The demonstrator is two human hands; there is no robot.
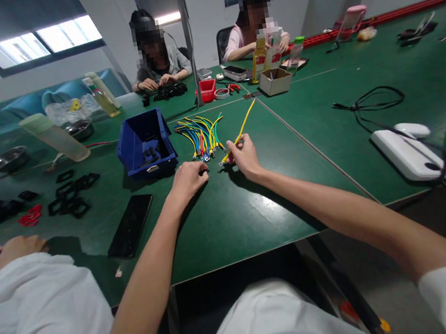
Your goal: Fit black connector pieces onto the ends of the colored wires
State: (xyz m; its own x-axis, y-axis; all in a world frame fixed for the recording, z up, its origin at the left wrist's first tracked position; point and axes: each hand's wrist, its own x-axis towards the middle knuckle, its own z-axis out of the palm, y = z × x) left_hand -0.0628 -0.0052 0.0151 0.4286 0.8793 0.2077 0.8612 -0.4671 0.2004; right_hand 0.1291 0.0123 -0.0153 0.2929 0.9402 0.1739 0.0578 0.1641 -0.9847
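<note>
- One yellow wire (248, 116), in the right hand (245, 155), slanting to the far right, ring end near the left hand
- Right hand pinches it between thumb and fingers
- Left hand (191, 180): fingertips pressed together near the table (224, 229), can't tell if they grip anything
- Colored wires (201, 134) fanned out just beyond both hands
- Blue bin (147, 145) left of them, black pieces (151, 153) inside
- Phone (131, 226) on the table, near left
</note>
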